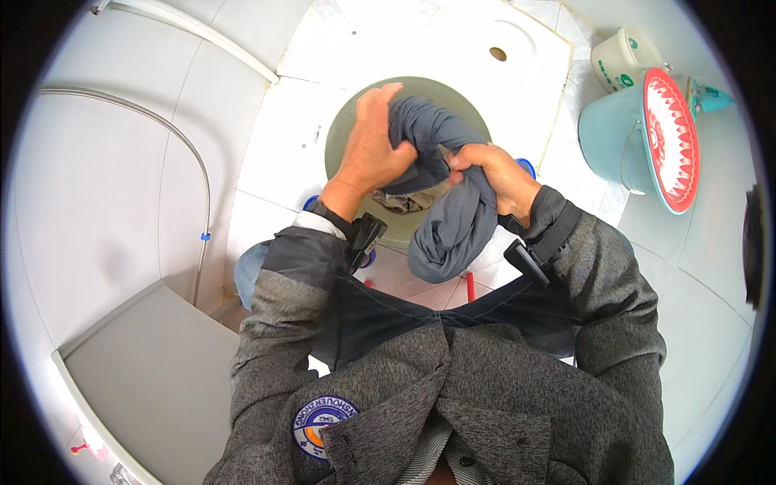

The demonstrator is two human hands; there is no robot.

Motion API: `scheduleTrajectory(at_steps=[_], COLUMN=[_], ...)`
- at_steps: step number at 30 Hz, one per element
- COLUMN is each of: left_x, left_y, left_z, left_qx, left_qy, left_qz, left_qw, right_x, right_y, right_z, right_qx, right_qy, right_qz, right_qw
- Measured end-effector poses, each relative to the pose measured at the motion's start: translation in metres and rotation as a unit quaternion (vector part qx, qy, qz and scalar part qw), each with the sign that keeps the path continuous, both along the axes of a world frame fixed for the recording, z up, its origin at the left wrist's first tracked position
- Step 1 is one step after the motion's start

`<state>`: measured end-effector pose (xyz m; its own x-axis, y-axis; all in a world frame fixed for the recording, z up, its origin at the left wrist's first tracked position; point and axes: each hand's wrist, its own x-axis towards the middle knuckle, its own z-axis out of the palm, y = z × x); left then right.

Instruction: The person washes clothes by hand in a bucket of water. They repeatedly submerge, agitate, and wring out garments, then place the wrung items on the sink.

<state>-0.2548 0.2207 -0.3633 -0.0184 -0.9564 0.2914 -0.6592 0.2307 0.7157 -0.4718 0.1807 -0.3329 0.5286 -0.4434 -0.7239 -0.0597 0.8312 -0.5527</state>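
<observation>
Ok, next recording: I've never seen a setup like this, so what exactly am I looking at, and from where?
There is no robot here, just a person's two bare hands. The single picture comes from a wide fisheye camera worn on the head, looking down; that lens bends straight edges near the rim. The left hand and right hand hold a bunched grey-blue cloth over a round greenish basin, which has more fabric inside. Below is a pale tiled floor. Off to the right are a light blue bucket, topped by a red-and-white basin, and a white bucket.
</observation>
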Motion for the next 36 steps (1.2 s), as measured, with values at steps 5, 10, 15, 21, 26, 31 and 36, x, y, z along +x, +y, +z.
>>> scheduleTrajectory(at_steps=[5, 10, 15, 21, 26, 31, 36], left_x=[-0.01, -0.009, -0.011, -0.015, -0.009, -0.029, -0.022], left_y=[0.0, 0.0, 0.001, -0.014, -0.012, -0.001, -0.004], left_z=[0.003, -0.003, -0.015, -0.025, -0.005, 0.007, -0.002], left_qx=[0.08, 0.083, 0.017, 0.03, -0.014, 0.308, 0.34], left_qy=[-0.047, -0.084, -0.072, 0.027, 0.048, 0.283, 0.311], left_qz=[0.027, 0.033, 0.046, 0.08, -0.011, 0.077, -0.023], left_qw=[0.995, 0.992, 0.996, 0.996, 0.999, 0.905, 0.887], right_x=[0.011, 0.024, 0.04, 0.061, 0.067, 0.069, 0.042], right_y=[0.008, 0.033, 0.045, 0.031, 0.025, 0.023, 0.003], right_z=[0.006, 0.016, 0.03, 0.03, 0.038, 0.046, 0.056], right_qx=[0.06, 0.184, 0.25, 0.157, 0.2, 0.094, -0.278], right_qy=[-0.035, -0.133, -0.242, -0.191, -0.215, -0.187, -0.037], right_qz=[-0.04, -0.028, -0.082, -0.177, -0.209, -0.07, 0.23], right_qw=[0.997, 0.973, 0.934, 0.953, 0.933, 0.975, 0.932])
